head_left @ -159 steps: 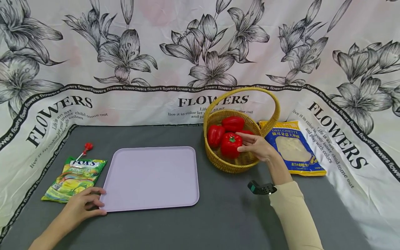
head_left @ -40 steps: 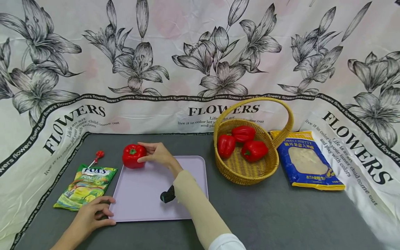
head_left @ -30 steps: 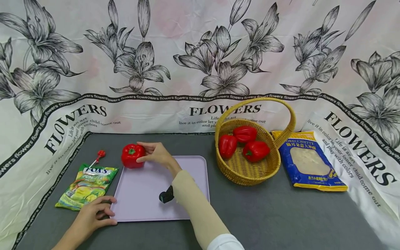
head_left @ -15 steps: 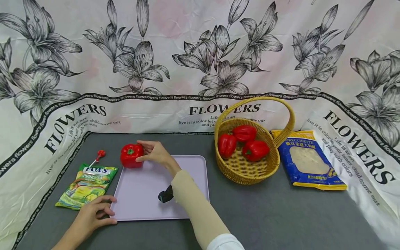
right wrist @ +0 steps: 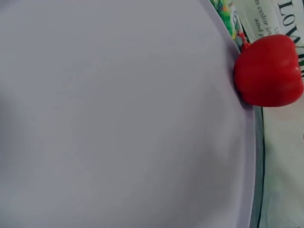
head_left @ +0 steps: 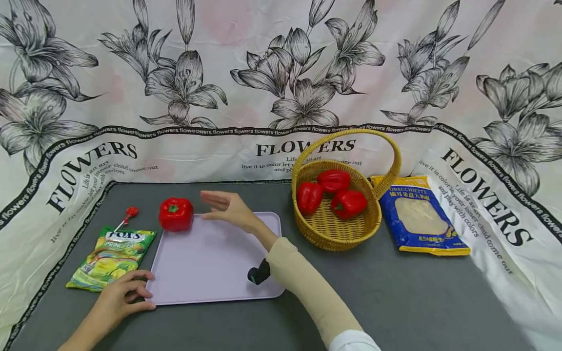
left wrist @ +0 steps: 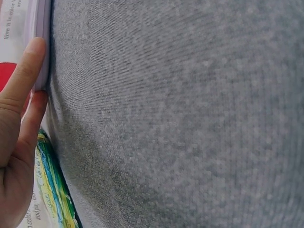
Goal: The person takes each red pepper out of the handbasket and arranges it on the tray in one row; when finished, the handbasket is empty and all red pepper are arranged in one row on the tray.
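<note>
A red bell pepper [head_left: 175, 214] sits upright at the back-left corner of a pale lilac tray [head_left: 215, 263]; the right wrist view shows this red pepper [right wrist: 269, 71] at the tray's rim. Right of it, over the tray's back edge, my right hand [head_left: 232, 210] is apart from the pepper, fingers extended and holding nothing. My left hand [head_left: 118, 297] holds the tray's near-left corner, thumb along the front edge and fingers at the left side. In the left wrist view the left hand [left wrist: 16, 128] touches the tray's rim [left wrist: 42, 61].
A yellow woven basket [head_left: 338, 239] with a tall handle holds several red peppers. A blue and yellow pasta bag [head_left: 423, 219] lies to its right. Left of the tray lie a green candy bag [head_left: 111, 258] and a red lollipop [head_left: 130, 212]. Flowered cloth hangs behind.
The pepper went from the basket to the tray's back-left corner in my right hand. Since half a second ago that hand has let go and drawn right. The left hand stays at the tray.
</note>
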A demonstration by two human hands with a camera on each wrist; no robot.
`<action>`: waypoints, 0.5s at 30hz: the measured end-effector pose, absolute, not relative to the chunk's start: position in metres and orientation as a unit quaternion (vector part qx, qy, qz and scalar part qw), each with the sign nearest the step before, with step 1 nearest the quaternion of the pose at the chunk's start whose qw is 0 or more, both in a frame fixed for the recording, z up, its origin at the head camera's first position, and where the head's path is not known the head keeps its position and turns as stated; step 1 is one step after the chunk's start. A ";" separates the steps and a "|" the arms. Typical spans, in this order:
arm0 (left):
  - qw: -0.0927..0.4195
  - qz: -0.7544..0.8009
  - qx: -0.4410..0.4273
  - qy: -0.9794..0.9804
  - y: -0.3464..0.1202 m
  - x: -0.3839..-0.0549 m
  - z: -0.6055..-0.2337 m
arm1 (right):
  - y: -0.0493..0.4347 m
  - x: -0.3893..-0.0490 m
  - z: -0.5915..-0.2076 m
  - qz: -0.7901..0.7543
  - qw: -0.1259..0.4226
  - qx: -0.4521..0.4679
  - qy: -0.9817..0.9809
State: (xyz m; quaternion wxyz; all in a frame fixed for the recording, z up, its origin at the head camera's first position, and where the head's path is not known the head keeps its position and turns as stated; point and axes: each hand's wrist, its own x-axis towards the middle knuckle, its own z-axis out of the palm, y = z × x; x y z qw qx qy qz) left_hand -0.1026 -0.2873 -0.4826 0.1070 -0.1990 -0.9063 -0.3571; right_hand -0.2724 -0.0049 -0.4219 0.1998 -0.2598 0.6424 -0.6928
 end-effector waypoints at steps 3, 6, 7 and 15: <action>0.107 -0.355 -0.197 -0.908 -0.288 -0.102 -0.483 | 0.015 -0.266 -0.419 -0.684 0.197 -0.287 0.641; 0.108 -0.354 -0.189 -0.910 -0.288 -0.102 -0.482 | 0.035 -0.260 -0.415 -0.668 0.189 -0.313 0.648; 0.108 -0.354 -0.188 -0.910 -0.288 -0.102 -0.482 | 0.042 -0.258 -0.414 -0.663 0.185 -0.320 0.651; 0.106 -0.348 -0.184 -0.913 -0.285 -0.101 -0.484 | 0.094 -0.242 -0.410 -0.662 0.176 -0.315 0.657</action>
